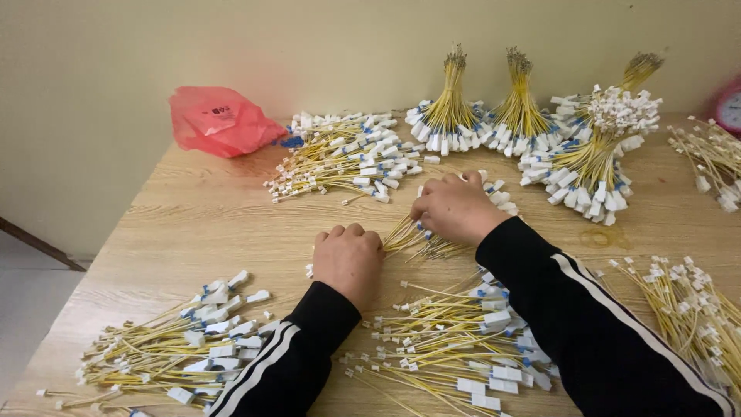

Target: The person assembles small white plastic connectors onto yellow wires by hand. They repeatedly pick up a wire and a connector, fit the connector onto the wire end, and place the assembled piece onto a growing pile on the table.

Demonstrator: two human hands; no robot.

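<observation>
My left hand is a closed fist on the wooden table, gripping one end of a small bundle of yellow wires with white connectors. My right hand is closed over the other end of the same bundle, fingers pinching at the connectors. Both arms wear black sleeves with white stripes. The bundle lies flat between the two hands at the table's middle.
Loose piles of yellow wire leads lie at front left, front centre, right, far right and back centre. Tied bundles stand fanned along the back wall. A red plastic bag sits back left. A pink clock is at the right edge.
</observation>
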